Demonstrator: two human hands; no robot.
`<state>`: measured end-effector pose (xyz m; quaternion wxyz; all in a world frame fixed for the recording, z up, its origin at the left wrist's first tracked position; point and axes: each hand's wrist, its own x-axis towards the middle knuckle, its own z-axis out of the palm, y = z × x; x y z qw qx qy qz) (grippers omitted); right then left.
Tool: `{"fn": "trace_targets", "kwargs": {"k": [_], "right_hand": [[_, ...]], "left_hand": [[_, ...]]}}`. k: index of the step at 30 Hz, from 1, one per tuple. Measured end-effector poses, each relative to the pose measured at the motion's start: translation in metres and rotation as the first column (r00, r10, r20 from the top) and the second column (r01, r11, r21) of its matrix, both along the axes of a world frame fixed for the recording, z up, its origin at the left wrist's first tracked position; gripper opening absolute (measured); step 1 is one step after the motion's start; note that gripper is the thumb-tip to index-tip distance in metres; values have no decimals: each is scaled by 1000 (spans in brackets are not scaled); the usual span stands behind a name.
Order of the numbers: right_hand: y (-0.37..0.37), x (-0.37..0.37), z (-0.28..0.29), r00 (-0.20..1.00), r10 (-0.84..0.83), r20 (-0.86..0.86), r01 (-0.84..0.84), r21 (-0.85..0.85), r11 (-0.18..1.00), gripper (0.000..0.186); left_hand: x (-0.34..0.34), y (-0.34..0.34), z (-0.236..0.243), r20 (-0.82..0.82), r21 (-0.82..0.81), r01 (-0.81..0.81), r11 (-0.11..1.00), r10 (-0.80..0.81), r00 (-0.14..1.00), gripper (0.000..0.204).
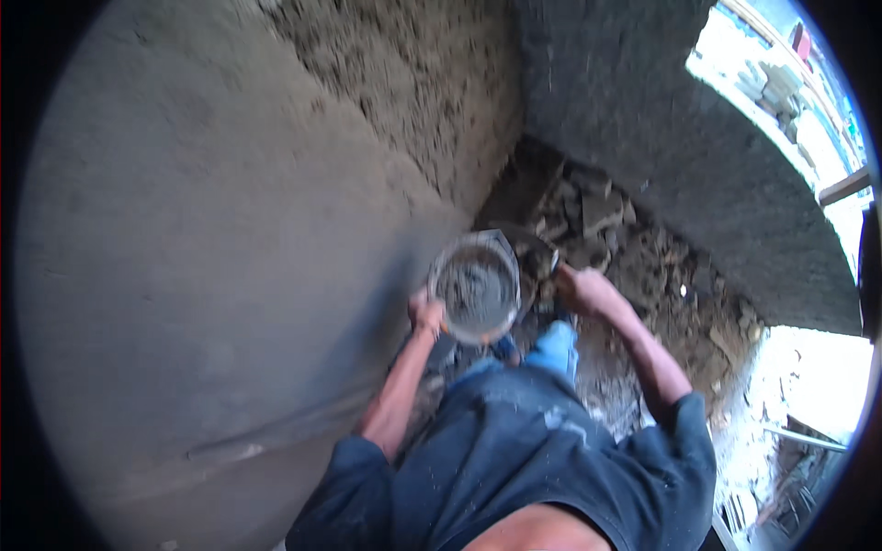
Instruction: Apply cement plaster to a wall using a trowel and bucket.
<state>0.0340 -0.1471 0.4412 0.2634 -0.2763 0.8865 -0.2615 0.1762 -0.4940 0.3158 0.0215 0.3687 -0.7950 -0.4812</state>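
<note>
My left hand (425,313) is closed on the left rim of a round bucket (447,323), held in front of my body beside the wall. Wet grey mortar (473,286) lies inside it. To the right of the bucket, my right hand (586,291) is closed round the handle of what looks like a trowel (554,261). Its dark blade is hard to make out against the ground and seems to reach toward the bucket's far right rim.
A smooth plastered wall (211,230) rises close on my left, with rougher plaster (423,83) farther along. A dark wall (661,110) meets it at the corner. Broken stones and rubble (602,213) cover the ground below. Bright openings show at the right.
</note>
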Motion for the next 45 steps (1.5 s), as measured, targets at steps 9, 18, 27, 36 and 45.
{"fn": "trace_targets", "kwargs": {"k": [9,18,27,36,45], "right_hand": [[-5,19,-29,996,63,-63,-60,42,997,23],[-14,76,-22,702,-35,711,143,-93,985,30],[-43,105,-52,502,228,835,220,-378,899,28],[-27,94,-33,250,304,920,666,-391,636,36],[51,47,64,626,-72,776,770,-630,-104,54]], "left_hand": [[-64,48,131,78,-261,292,920,-282,956,44],[-47,59,116,21,-169,308,936,-309,951,45],[-20,52,94,55,31,174,984,-176,983,48],[-11,32,92,-108,420,-180,889,246,963,34],[27,20,25,-14,343,-364,866,392,920,37]]}}
